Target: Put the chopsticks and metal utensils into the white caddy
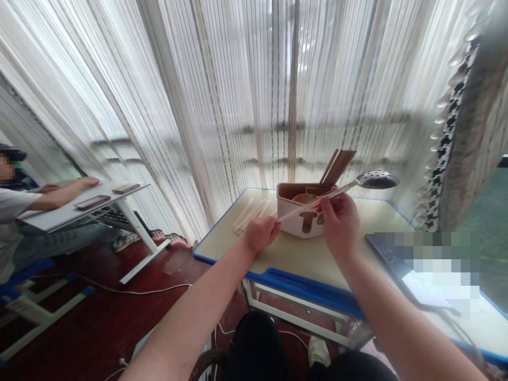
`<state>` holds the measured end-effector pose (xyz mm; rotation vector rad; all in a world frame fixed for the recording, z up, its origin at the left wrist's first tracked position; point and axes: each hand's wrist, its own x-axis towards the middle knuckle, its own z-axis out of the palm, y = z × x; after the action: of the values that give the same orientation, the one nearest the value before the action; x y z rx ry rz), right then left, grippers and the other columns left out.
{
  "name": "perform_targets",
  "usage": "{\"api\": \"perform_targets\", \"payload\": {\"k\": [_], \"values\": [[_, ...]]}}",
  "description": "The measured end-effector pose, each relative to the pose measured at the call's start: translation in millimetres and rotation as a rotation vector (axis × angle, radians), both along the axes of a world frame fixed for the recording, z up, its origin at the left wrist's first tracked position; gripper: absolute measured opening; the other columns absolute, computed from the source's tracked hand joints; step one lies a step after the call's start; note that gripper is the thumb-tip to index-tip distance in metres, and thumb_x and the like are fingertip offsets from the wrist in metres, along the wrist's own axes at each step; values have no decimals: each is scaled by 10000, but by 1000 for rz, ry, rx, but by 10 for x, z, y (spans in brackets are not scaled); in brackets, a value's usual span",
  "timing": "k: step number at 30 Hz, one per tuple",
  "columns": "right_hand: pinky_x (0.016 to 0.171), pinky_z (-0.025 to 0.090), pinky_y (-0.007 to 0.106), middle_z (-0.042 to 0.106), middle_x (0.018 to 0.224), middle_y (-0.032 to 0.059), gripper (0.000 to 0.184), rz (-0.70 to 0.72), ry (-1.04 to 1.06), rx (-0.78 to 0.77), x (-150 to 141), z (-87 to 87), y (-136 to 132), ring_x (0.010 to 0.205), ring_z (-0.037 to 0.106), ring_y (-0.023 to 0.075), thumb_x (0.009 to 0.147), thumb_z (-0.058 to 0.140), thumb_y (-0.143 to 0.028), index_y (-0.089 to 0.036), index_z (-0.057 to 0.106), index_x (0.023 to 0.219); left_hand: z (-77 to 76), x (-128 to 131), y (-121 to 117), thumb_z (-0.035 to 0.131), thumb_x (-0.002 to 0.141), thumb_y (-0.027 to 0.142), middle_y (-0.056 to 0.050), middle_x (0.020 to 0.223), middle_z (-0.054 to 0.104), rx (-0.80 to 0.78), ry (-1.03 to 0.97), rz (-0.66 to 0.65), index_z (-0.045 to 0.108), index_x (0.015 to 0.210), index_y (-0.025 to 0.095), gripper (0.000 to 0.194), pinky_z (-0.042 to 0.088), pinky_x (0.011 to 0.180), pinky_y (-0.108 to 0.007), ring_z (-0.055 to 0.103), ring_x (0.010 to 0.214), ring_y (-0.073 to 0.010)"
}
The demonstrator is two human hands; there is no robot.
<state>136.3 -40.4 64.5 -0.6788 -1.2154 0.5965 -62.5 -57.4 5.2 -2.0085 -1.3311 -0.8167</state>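
My left hand (262, 233) is closed around one end of several thin pale chopsticks (296, 211). My right hand (340, 219) pinches the same chopsticks farther along, so they slant up to the right across the front of a white utensil holder (291, 219) with a brown rim. Beyond my right fingers, a perforated metal skimmer (377, 180) sticks out in line with them; whether its handle is held or rests in the holder, I cannot tell. Dark brown chopsticks (337, 166) stand in the holder's back right part. More pale chopsticks (252, 216) lie loose left of it.
The small table (309, 256) has a blue edge. At right lies a dark flat device (391, 259), partly blurred out. Another person (24, 211) sits at a white table (63, 209) on the left. Cables (146, 291) cross the floor. Curtains (222, 95) hang behind.
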Motion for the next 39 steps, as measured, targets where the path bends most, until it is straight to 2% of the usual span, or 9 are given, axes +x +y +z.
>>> {"api": "perform_targets", "payload": {"k": [8, 13, 16, 20, 23, 26, 28, 32, 39], "values": [[591, 520, 275, 616, 729, -10, 332, 36, -16, 2, 2, -20, 28, 614, 590, 118, 774, 601, -348, -198, 545, 1065, -24, -17, 27, 329, 904, 362, -41, 624, 601, -36, 30, 47, 552, 752, 185, 323, 394, 547, -269, 569, 564, -157], [695, 543, 330, 659, 869, 28, 307, 179, -186, 70, -46, -97, 19, 736, 634, 148, 805, 561, -377, -216, 553, 1066, -8, -15, 35, 329, 906, 338, -42, 642, 600, -77, 53, -9, 544, 722, 182, 323, 383, 555, -272, 559, 570, -152], [696, 545, 323, 672, 901, 39, 270, 200, -290, 118, -80, -144, -5, 739, 647, 153, 826, 534, -374, -222, 567, 1046, -4, 1, 39, 335, 903, 338, -41, 641, 596, -107, 66, -42, 542, 710, 181, 324, 378, 552, -273, 549, 560, -148], [674, 543, 307, 665, 935, 43, 208, 62, -293, 194, -19, -131, -50, 737, 646, 150, 852, 505, -333, -221, 563, 1017, -11, -9, 29, 386, 879, 383, -36, 674, 607, -148, 42, -76, 558, 774, 185, 283, 389, 568, -275, 553, 587, -151], [759, 529, 350, 646, 1001, 60, 175, -177, -215, 325, 100, -87, -49, 872, 629, 175, 861, 490, -271, -219, 540, 1021, -11, -42, 7, 405, 870, 383, -16, 639, 583, -158, -99, -65, 558, 820, 188, 253, 402, 596, -270, 549, 604, -146], [839, 489, 387, 645, 968, 67, 169, -411, -191, 445, 206, -43, -6, 939, 601, 189, 848, 496, -198, -204, 530, 1013, 23, -49, 2, 409, 869, 358, 2, 621, 547, -120, -266, -51, 546, 852, 188, 218, 404, 592, -257, 522, 585, -130], [847, 478, 388, 640, 966, 71, 168, -471, -222, 476, 238, -20, 31, 932, 591, 187, 845, 486, -172, -198, 532, 1004, 82, -13, 27, 429, 860, 351, -3, 672, 550, -58, -347, -75, 533, 935, 181, 213, 417, 604, -258, 512, 602, -128], [827, 474, 379, 641, 932, 69, 162, -425, -394, 434, 201, -2, 84, 928, 564, 195, 854, 464, -189, -198, 567, 979, 296, 166, 128, 461, 848, 347, -49, 850, 570, 30, -372, -175, 508, 1084, 182, 291, 451, 739, -316, 529, 788, -164], [882, 405, 382, 688, 874, 58, 178, -422, -682, 321, 70, -91, 138, 997, 549, 215, 862, 476, -218, -218, 632, 949, 763, 546, 233, 483, 850, 353, -68, 965, 590, 181, -541, -319, 561, 1118, 209, 314, 451, 835, -352, 531, 920, -182]]}}
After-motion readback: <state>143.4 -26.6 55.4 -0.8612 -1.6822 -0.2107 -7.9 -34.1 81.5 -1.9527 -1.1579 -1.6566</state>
